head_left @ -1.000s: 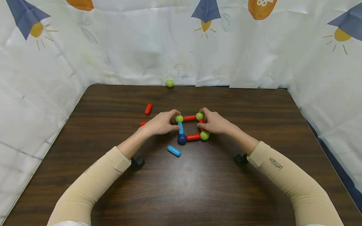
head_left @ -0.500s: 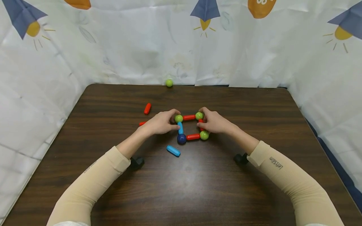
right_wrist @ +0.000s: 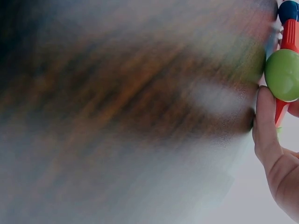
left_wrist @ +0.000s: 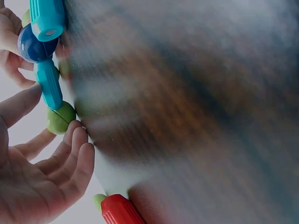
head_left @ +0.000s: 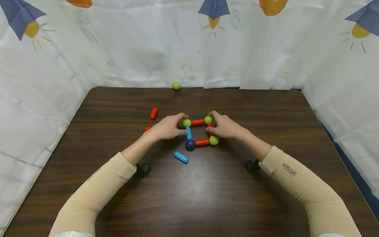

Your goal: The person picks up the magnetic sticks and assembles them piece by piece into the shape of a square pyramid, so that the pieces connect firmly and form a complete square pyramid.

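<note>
A four-sided loop of magnetic balls and sticks lies flat on the table between the hands. Its far-left green ball (head_left: 187,123) and light-blue stick (head_left: 188,133) are gripped by my left hand (head_left: 168,127), thumb on the stick and fingers curled about the ball. My right hand (head_left: 225,125) holds the opposite side, fingertips at the far-right green ball (head_left: 208,119) and thumb on the red stick (head_left: 210,129), which it partly hides. A dark-blue ball (head_left: 190,144) forms the near-left corner, and another green ball (right_wrist: 284,74) the near-right one. Red sticks (head_left: 202,142) span the near and far sides.
A loose light-blue stick (head_left: 181,157) lies just in front of the loop. Left of it are a loose red stick (head_left: 153,113) and another red one (head_left: 147,128) partly behind the left hand. One green ball (head_left: 176,85) sits at the table's far edge, by the white curtain (head_left: 148,49).
</note>
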The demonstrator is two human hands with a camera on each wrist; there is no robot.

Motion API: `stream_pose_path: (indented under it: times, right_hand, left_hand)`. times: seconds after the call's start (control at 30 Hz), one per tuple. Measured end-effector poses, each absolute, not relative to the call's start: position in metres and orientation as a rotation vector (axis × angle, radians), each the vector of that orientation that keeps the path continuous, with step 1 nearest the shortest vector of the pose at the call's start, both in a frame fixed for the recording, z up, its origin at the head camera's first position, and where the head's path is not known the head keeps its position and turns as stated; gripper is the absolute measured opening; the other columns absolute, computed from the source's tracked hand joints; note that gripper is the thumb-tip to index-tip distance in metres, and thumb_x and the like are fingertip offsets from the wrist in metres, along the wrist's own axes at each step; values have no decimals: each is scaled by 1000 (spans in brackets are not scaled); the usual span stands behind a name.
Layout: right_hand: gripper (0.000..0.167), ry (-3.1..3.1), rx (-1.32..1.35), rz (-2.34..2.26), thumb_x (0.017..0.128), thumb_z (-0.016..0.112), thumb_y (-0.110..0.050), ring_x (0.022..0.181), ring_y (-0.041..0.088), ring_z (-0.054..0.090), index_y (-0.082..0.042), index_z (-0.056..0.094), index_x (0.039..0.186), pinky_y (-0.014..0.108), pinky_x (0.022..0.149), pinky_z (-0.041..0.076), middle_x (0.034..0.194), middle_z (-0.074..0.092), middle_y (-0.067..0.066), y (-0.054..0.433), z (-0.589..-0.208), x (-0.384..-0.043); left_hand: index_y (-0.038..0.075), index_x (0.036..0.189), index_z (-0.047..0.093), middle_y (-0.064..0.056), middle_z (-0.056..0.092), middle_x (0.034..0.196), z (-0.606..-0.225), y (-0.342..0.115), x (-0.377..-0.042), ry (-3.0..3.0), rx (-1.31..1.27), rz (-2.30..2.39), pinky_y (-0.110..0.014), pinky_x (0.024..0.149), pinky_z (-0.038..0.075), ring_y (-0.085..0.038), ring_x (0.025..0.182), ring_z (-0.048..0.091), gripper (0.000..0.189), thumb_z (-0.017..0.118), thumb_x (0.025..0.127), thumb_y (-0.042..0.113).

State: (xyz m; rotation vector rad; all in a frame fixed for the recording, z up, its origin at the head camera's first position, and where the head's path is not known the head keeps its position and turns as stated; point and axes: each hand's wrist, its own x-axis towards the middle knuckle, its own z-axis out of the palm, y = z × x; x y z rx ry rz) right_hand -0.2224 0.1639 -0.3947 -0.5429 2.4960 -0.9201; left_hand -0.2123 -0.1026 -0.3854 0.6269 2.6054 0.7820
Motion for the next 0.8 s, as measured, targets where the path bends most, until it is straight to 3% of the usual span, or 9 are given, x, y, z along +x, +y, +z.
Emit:
stream_pose_path:
  times: [0.8]
  right_hand:
    - [55,2494,-541,-916,100,68,-20,66,22,65,-2,39,144,33,62,57,95,62,14,161,-392,-223]
  left_hand:
    - [13,148,48,-9,65,111,-384,-105,-213,2580,614,791,-40,82,50,-23,93,62,58,72,98,30]
